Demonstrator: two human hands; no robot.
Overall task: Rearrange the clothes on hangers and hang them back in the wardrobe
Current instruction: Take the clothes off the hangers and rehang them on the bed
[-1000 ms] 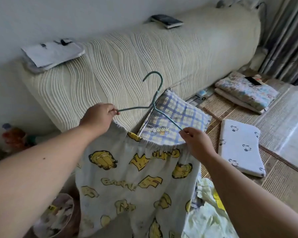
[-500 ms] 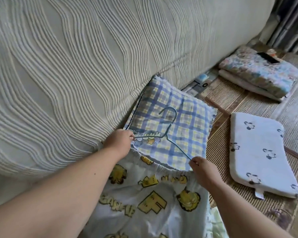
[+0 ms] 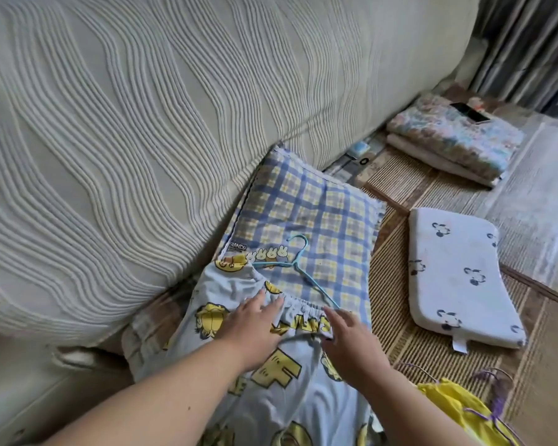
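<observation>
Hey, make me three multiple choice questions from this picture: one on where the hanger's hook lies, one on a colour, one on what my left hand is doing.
1. Where does the hook of the thin blue wire hanger lie?
A. on the white mouse-print cushion
B. on the blue-and-yellow checked pillow
C. on the folded floral blanket

2. What colour are the cartoon prints on the pale blue fabric garment?
A. yellow
B. red
C. green

3. What is the left hand doing?
A. gripping the hanger
B. holding a phone
C. resting straight fingers on the garment's waistband

Answers: 1 B, the hook lies over the checks. 2 A, the figures and letters are yellow. 3 C, its fingers lie flat on the gathered waistband.
</observation>
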